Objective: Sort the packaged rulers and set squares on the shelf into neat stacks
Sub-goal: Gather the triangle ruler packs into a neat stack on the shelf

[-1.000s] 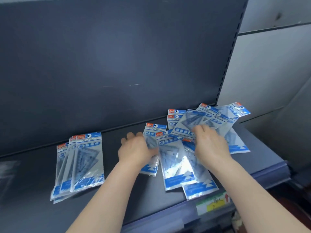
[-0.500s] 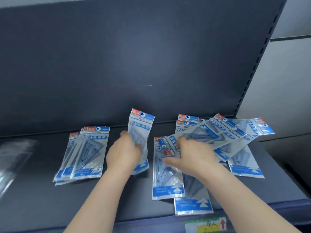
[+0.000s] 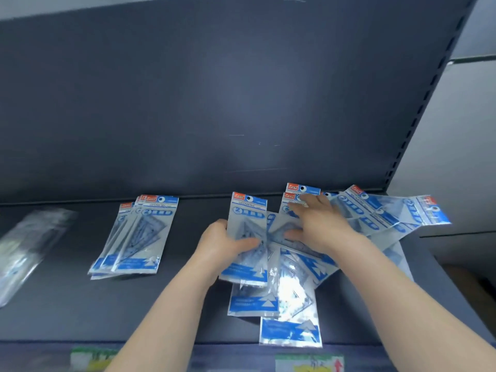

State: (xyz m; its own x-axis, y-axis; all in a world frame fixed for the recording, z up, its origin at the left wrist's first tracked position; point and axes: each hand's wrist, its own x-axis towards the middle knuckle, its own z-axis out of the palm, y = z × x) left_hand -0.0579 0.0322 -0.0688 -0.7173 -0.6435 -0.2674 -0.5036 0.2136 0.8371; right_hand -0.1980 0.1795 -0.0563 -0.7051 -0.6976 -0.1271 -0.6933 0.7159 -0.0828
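Blue-and-clear packets of set squares lie on a dark shelf (image 3: 67,312). My left hand (image 3: 222,245) grips one set-square packet (image 3: 248,218) upright by its left edge, thumb across its front. My right hand (image 3: 319,224) reaches over the loose heap of packets (image 3: 290,296) at centre right, its straight fingers resting on the packets at the back. A fan of packets (image 3: 397,213) spreads to the right of that hand. A tidy stack of packets (image 3: 137,237) lies to the left.
A blurred clear packet (image 3: 24,245) lies at the far left of the shelf. The dark back panel (image 3: 214,103) rises close behind the packets. Price labels (image 3: 308,363) sit on the shelf's front edge. A pale wall stands to the right.
My left hand has carried its packet rightwards, up against the heap. My right hand has stretched its fingers farther back over the rear packets. The camera has shifted.
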